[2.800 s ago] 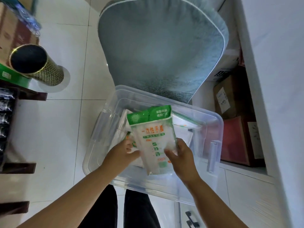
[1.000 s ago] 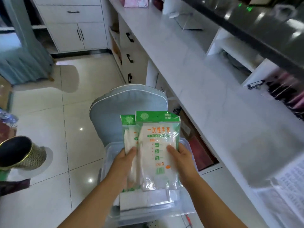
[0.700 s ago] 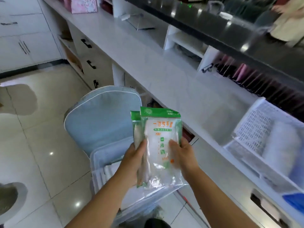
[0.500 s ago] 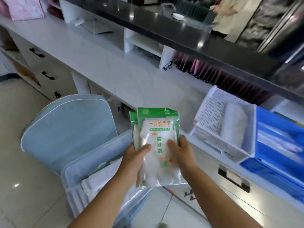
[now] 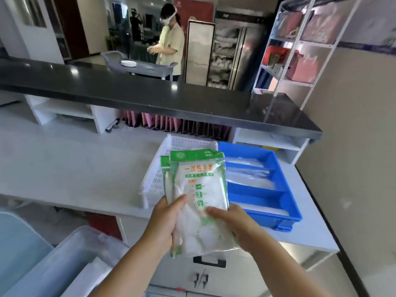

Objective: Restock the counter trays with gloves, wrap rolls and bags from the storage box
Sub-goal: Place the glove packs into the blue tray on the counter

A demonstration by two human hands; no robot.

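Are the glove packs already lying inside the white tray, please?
No, the left hand and right hand hold the glove packs in the air in front of the white tray.

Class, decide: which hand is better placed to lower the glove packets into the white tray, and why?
Probably the left hand: it grips the glove packets on the side toward the white tray; the right hand sits before the blue tray.

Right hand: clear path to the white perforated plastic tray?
Likely yes. The white perforated plastic tray sits open-topped beyond the right hand, nothing between; that hand and the left hand grip the green-topped glove packs.
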